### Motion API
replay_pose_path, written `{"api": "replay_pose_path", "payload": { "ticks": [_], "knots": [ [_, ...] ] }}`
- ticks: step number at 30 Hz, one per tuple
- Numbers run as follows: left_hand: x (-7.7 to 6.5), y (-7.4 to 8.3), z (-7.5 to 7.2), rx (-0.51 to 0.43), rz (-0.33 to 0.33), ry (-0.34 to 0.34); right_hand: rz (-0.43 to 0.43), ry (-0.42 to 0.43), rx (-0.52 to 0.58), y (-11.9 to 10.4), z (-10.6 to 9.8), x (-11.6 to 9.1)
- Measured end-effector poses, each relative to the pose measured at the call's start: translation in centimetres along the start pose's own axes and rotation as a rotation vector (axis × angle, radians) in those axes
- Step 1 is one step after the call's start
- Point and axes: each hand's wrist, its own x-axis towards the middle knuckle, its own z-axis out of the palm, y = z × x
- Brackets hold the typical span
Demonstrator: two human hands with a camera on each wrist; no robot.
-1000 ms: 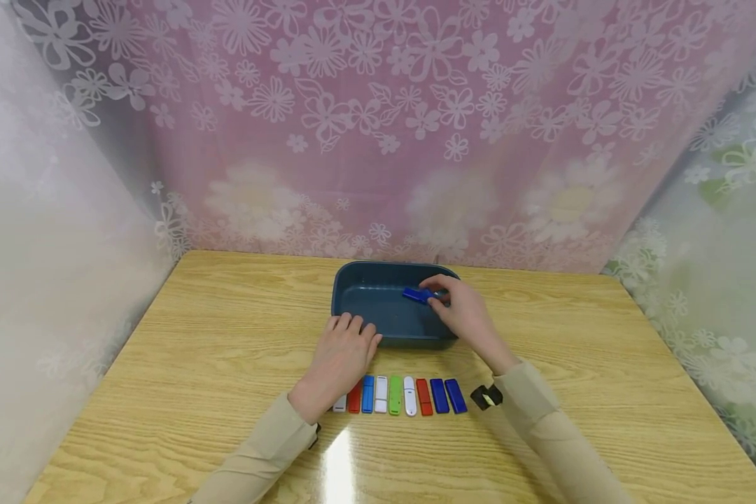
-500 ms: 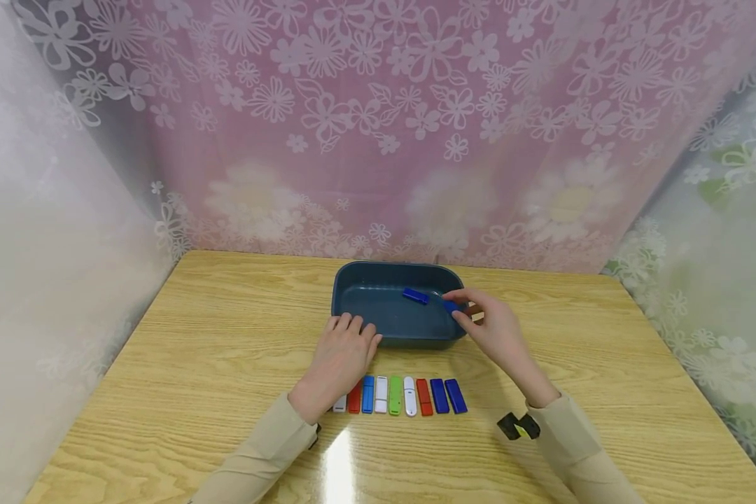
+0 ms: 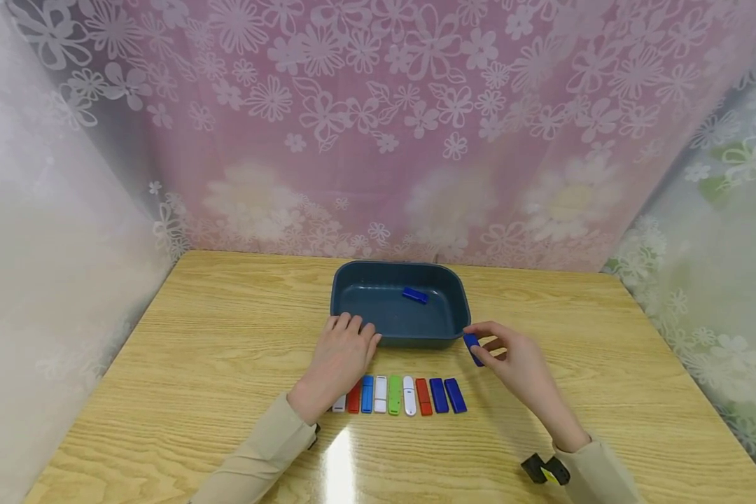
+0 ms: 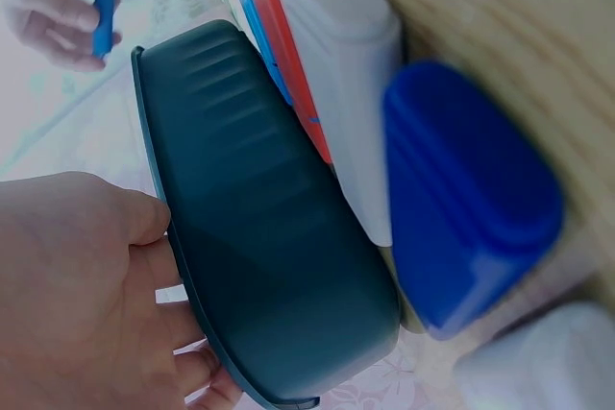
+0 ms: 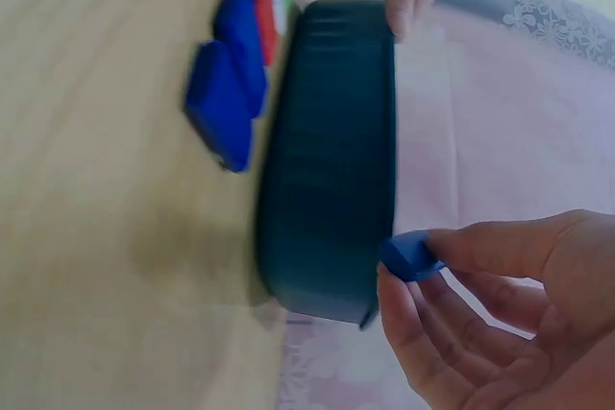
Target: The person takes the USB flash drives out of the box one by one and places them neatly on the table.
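A dark teal plastic basin (image 3: 400,344) stands at the middle of the table, with one blue USB flash drive (image 3: 415,295) lying in it. My left hand (image 3: 343,353) grips its near rim, the fingers over the edge and the thumb on the outer side. Just off the basin's right front corner, my right hand (image 3: 519,360) pinches another blue USB flash drive (image 3: 474,349) between thumb and fingers, above the table. In front of the basin is a row of flash drives, among them a green one (image 3: 395,395), a red one (image 3: 423,397) and two blue ones at the right end.
The left forearm hides the left part of the row; the left wrist view shows a blue flash drive (image 4: 466,194) and a white one (image 4: 341,84) there. Wooden tabletop (image 3: 630,392) surrounds everything, and a pink floral curtain (image 3: 378,140) hangs behind.
My right hand has lifted the blue flash drive out of the basin and carried it right and toward me, past the rim. The left hand stays where it was.
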Motion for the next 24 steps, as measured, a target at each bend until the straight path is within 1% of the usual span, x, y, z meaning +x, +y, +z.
{"api": "replay_pose_path", "payload": {
  "ticks": [3, 5, 9, 13, 17, 21, 24],
  "knots": [
    [0.0, 0.0, 0.0, 0.000, 0.001, -0.001, 0.006, -0.048, 0.008, 0.4, 0.5, -0.6],
    [-0.1, 0.0, 0.0, 0.000, 0.001, 0.000, 0.017, -0.097, 0.007, 0.6, 0.8, -0.9],
    [-0.1, 0.0, -0.1, 0.003, 0.004, 0.003, 0.074, -0.209, -0.006, 1.1, 1.5, -1.3],
    [-0.1, 0.0, -0.1, 0.008, 0.007, 0.002, 0.110, -0.283, -0.002, 1.5, 1.9, -1.6],
    [0.0, 0.0, -0.1, 0.010, 0.004, 0.001, 0.083, -0.305, -0.030, 1.7, 2.0, -1.8],
    [0.0, 0.0, -0.1, 0.005, 0.003, 0.006, 0.047, -0.294, -0.074, 1.8, 2.0, -1.9],
    [0.0, 0.0, -0.1, 0.002, 0.000, 0.001, 0.055, -0.291, -0.080, 1.8, 2.0, -2.0]
  ]
}}
